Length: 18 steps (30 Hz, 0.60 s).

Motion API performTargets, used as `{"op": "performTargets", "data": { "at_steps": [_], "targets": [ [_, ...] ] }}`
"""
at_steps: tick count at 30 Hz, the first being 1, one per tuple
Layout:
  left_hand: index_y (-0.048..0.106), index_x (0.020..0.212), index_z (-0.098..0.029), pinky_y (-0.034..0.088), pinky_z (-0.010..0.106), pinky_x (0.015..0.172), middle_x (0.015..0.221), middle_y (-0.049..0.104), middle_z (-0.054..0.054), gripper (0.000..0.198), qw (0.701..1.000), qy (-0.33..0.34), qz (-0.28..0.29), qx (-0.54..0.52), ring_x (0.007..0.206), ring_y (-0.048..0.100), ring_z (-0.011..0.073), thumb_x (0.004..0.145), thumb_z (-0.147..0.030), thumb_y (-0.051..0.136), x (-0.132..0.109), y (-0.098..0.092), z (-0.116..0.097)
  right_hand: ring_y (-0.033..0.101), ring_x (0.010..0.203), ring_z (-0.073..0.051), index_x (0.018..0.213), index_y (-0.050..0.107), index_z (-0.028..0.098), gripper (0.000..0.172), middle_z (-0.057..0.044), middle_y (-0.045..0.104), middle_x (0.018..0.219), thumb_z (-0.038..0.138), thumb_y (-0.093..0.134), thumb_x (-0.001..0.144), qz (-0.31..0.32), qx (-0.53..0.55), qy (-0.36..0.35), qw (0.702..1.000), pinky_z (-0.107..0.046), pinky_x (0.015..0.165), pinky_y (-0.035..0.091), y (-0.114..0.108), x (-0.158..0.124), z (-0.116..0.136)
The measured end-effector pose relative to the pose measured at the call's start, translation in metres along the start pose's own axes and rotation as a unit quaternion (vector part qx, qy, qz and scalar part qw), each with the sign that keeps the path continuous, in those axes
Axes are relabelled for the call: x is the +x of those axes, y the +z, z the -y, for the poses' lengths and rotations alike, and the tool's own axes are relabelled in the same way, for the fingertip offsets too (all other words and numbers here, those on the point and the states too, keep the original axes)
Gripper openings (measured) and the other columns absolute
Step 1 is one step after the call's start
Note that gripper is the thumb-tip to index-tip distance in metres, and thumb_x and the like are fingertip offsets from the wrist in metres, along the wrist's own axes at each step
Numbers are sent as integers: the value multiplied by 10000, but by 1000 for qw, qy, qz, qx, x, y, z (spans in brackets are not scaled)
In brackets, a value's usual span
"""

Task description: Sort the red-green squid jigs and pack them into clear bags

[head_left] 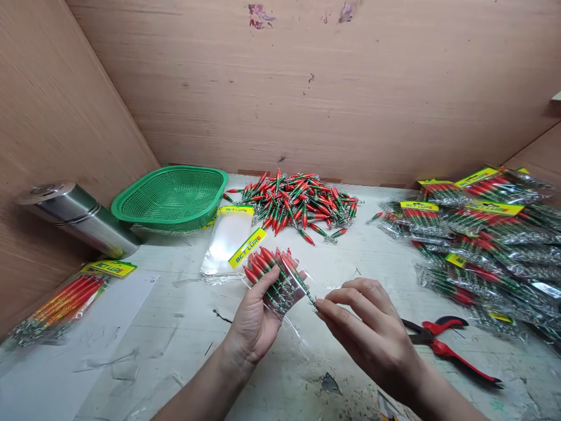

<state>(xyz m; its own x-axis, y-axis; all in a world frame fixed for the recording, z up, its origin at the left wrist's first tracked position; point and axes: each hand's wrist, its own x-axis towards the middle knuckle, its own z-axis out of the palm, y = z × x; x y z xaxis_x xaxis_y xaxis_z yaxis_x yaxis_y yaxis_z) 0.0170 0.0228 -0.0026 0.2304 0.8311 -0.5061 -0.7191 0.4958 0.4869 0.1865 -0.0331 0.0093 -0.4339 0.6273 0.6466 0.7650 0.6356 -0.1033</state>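
My left hand [254,318] is closed round a clear plastic bag [274,275] with a yellow header card, filled with red and green fishing lures. My right hand [366,330] pinches the bag's lower end by the hooks, thumb and fingers pressed together. Both hands hover over the white tabletop near its front. A heap of loose red and green lures [298,202] lies behind them, and a stack of unfilled clear bags [228,240] rests just left of the held one.
A green mesh basket [173,196] stands at the back left beside a steel flask [81,219] lying down. Several filled lure packs [477,234] pile up at right. Red-handled pliers [442,345] lie by my right wrist. One orange lure pack [65,301] lies at left.
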Motion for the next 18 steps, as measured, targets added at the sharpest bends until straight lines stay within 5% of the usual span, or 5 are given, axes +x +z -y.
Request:
{"op": "performTargets", "data": {
  "at_steps": [18],
  "targets": [
    [657,1094,-106,560,440,874,969,746,130,274,998,-37,26,37,887,717,270,830,-165,616,-6,1,5,530,699,-166,990,657,194,226,-29,633,721,50,643,817,-98,28,74,992,-338,655,414,5,5,5]
  ]
}}
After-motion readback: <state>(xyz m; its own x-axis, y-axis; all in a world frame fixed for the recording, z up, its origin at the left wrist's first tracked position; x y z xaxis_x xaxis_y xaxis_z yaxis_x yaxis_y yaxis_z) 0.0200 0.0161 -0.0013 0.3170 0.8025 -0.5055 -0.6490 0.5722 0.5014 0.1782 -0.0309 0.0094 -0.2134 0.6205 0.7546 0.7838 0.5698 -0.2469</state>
